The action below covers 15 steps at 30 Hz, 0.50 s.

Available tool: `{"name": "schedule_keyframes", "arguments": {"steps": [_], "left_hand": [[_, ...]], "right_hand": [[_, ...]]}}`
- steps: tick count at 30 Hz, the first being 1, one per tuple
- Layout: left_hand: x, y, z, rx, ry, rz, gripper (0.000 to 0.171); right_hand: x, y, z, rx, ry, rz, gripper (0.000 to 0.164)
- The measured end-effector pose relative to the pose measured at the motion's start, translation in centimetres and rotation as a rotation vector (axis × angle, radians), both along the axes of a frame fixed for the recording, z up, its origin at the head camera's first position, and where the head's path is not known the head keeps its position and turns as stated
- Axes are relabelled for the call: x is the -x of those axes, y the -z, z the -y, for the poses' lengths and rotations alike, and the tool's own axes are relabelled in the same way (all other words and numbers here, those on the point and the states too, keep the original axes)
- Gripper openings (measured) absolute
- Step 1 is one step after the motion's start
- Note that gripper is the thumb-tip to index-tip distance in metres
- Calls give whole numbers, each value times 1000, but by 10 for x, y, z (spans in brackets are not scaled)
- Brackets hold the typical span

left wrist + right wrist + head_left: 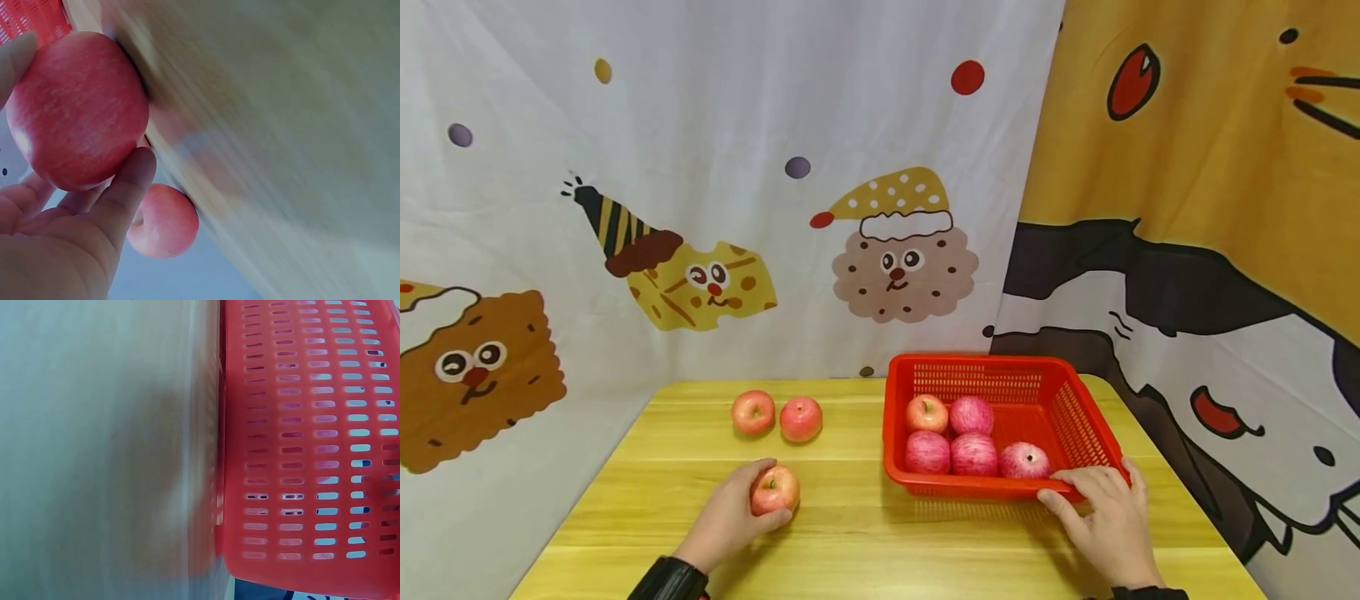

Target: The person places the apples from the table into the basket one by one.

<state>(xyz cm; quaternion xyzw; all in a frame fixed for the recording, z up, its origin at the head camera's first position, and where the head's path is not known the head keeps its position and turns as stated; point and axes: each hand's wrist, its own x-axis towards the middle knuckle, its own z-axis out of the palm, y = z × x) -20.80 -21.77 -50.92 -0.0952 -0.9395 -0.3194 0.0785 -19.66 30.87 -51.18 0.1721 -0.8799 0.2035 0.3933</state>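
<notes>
My left hand [730,510] holds a red-yellow apple [775,490] at the table's front left, thumb on the near side and fingers round the far side. Close up in the left wrist view, that apple [81,109] sits between thumb and fingers, with another apple [164,220] beyond. At the front right corner of a red plastic basket [985,487], my right hand [1105,512] grips the rim. Several apples [974,454] lie inside the basket, mostly toward its left and front. Only the slotted basket wall [300,450] and the table show in the right wrist view; the hand is out of it.
Two more apples, one [753,413] beside the other [801,419], stand at the back left of the light wooden table [842,533]. Behind the table hangs a white curtain [730,108] with cartoon prints, and a yellow patterned one [1225,183] hangs on the right.
</notes>
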Motion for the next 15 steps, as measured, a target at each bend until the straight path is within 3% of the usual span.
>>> {"name": "schedule_keyframes", "arguments": {"steps": [8,12,15], "left_hand": [[7,-5,-10,29,27,5,80],[16,-15,-22,-10,67,-92,79],[24,-32,-39,-50,100,-198,80]], "right_hand": [[-1,1,-3,-10,-26,14,32],[0,1,-1,-11,-39,25,32],[0,1,4,-19,-57,35,30]]}}
